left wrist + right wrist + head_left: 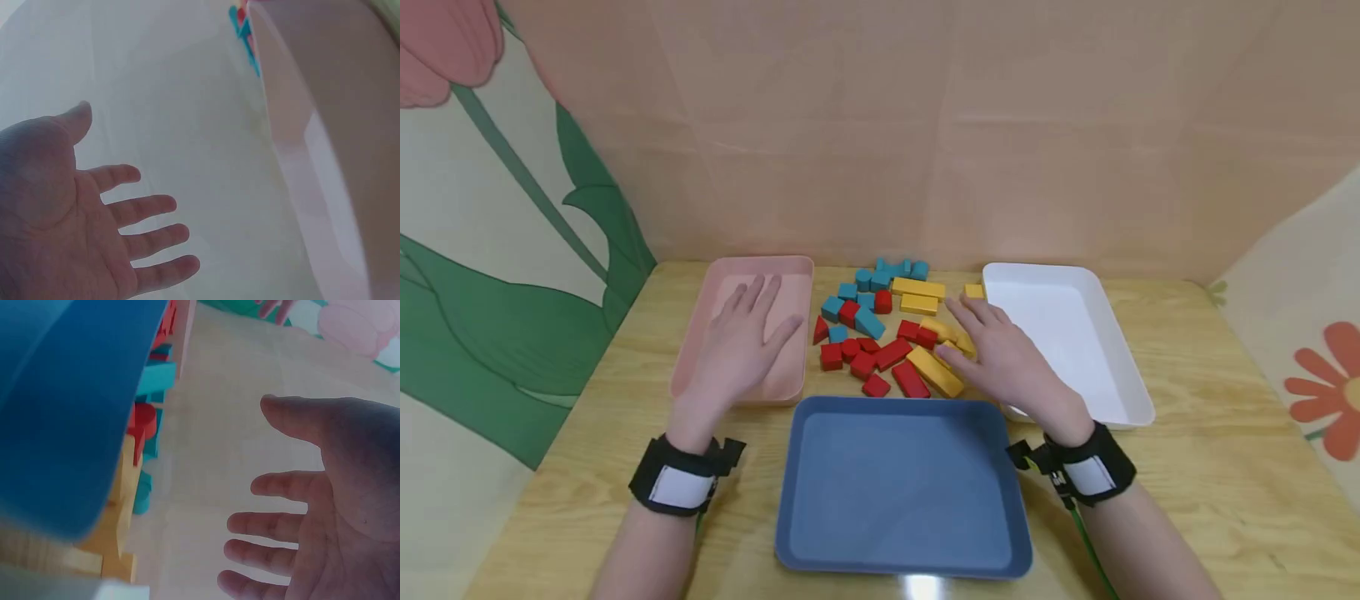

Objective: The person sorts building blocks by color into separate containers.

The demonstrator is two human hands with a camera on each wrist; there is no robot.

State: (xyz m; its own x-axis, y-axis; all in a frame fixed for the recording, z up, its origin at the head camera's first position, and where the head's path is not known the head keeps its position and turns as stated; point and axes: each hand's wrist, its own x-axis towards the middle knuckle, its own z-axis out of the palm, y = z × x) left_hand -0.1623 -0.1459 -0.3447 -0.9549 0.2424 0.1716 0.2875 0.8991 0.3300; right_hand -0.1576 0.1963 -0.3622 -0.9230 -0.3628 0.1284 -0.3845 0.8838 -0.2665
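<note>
Over the pink tray point(790, 333) my left hand point(739, 342) hovers with its fingers spread and nothing in it. My right hand point(1003, 354) is held above the gap between the yellow blocks point(934, 372) and the white tray point(1067, 333), fingers straight and apart. Both palms show bare in the wrist views, the left palm point(69, 231) and the right palm point(356, 506) alike. Red blocks point(892, 354) and blue blocks point(868, 322) lie loose on the table between the two trays. Part of the yellow group is hidden behind my right hand.
A blue-grey tray point(902, 487) lies at the front middle of the wooden table point(580, 475). Behind everything hangs a plain pinkish cloth point(880, 133). Flower-patterned cloth point(490, 292) stands at the left, with more at the right.
</note>
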